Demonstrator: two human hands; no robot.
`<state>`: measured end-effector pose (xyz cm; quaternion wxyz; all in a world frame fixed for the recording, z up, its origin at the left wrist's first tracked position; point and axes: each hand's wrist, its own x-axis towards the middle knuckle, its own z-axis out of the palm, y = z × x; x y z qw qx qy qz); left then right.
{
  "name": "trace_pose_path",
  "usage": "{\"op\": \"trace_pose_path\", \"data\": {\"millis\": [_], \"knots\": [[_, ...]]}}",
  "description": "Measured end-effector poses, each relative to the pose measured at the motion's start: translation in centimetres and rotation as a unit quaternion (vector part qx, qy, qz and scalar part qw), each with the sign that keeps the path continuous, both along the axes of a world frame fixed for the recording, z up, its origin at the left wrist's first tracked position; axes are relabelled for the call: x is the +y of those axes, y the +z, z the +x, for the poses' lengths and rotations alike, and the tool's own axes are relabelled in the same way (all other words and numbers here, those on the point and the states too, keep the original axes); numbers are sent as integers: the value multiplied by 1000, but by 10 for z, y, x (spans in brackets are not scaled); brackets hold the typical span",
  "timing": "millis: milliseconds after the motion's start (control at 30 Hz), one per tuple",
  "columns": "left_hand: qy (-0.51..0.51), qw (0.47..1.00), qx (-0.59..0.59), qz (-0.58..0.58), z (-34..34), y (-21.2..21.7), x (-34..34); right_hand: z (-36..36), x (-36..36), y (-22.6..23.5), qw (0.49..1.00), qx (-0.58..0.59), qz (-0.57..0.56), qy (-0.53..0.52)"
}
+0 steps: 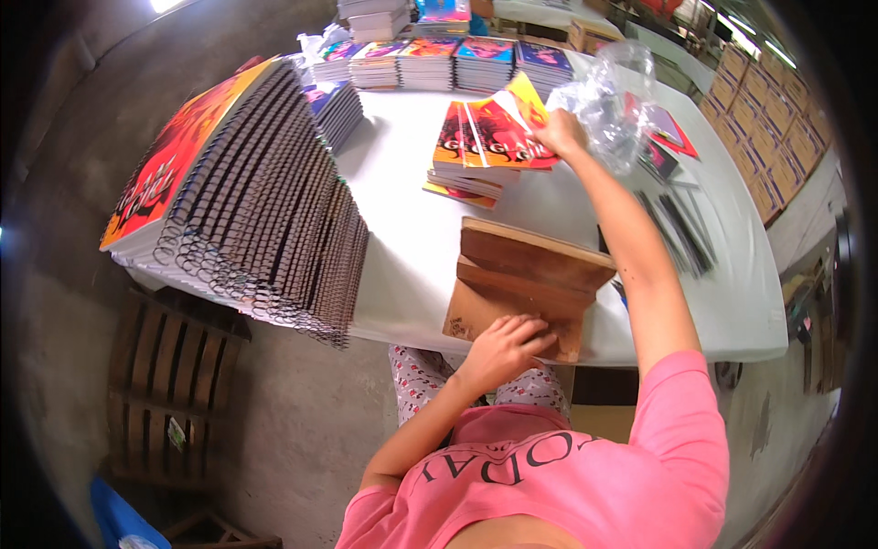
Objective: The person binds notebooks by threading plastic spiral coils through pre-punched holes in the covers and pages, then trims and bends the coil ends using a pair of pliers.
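My right hand reaches out over the table, its fingers closed on the right edge of a red and yellow printed cover. That cover lifts and bends off a small stack of loose covers and page blocks. Close to my body, a brown wooden stand with a raised, slanted back sits at the table's front edge. My left hand lies over the near edge of its base, fingers loosely stretched and holding nothing.
A tall stack of spiral-bound notebooks rises at the left. More notebook stacks line the white table's far side. Clear plastic wrap and dark spiral coils lie at the right. A slatted wooden chair stands left.
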<state>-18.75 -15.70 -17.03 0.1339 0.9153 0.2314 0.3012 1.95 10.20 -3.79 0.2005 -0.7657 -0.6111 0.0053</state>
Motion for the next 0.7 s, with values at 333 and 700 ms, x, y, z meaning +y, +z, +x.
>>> {"op": "trace_pose_path", "data": {"millis": [333,700], "knots": [[5,615,-676,-406,-6,89,31,-87,-199,35,792,493,307,189],[41,876,-359,-319,-68,58,33,-2,-297,-59,881,432,50,184]]}}
